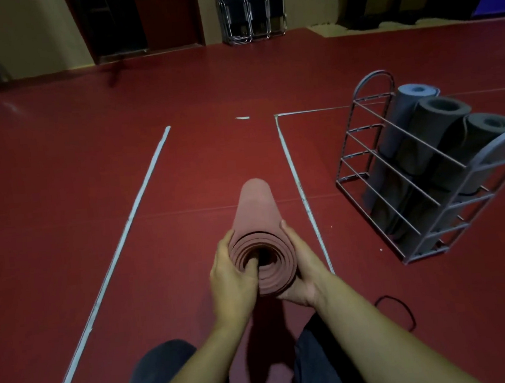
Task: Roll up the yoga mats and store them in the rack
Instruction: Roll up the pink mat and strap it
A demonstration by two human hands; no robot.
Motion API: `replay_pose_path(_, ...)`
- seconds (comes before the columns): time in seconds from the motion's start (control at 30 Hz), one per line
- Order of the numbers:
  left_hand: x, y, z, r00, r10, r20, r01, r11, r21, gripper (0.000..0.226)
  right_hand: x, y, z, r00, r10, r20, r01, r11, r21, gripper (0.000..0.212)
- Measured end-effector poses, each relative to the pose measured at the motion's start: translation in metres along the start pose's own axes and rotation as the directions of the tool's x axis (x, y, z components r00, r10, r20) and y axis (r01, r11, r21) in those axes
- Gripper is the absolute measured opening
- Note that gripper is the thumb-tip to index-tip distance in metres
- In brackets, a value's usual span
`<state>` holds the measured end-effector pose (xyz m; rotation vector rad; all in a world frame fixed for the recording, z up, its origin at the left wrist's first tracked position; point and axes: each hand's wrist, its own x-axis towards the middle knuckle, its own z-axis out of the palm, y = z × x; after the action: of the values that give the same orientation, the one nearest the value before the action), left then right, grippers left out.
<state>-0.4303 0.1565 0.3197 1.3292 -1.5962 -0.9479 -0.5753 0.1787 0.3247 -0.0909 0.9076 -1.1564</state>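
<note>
A rolled red yoga mat (pixel 256 209) stands on end on the red floor in front of my knees, its spiral end facing me. My left hand (pixel 230 280) grips its left side, with the thumb pushed into the hollow centre. My right hand (pixel 302 271) wraps round its right side and under the near rim. The grey wire rack (pixel 373 150) stands to the right, holding three rolled mats: a blue-grey mat (pixel 403 111) and two dark grey mats (pixel 432 132), (pixel 479 144).
A black elastic loop (pixel 408 312) lies on the floor by my right forearm. White court lines (pixel 142 198) run on both sides of the mat. Folded chairs (pixel 249 16) lean against the far wall, next to a dark doorway (pixel 135 21).
</note>
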Motion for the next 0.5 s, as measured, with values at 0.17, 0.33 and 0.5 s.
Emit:
replay_pose_path(0.17,0.029,-0.018,0.017,0.940,-0.179,0.292,0.253,0.937,-0.241,0.097,0.038,-0.022,-0.028,0.992,-0.060,-0.112,0.042,0.987,-0.158,0.069)
replay_pose_path(0.33,0.078,-0.036,0.056,0.808,-0.438,0.395,0.473,0.881,0.010,0.102,0.079,-0.026,-0.067,0.965,-0.147,-0.216,0.090,0.963,-0.253,0.068)
replay_pose_path(0.5,0.099,-0.076,0.107,0.666,-0.559,0.493,0.563,0.811,0.159,0.115,0.114,-0.011,-0.120,0.897,-0.282,-0.340,0.165,0.928,-0.333,0.092)
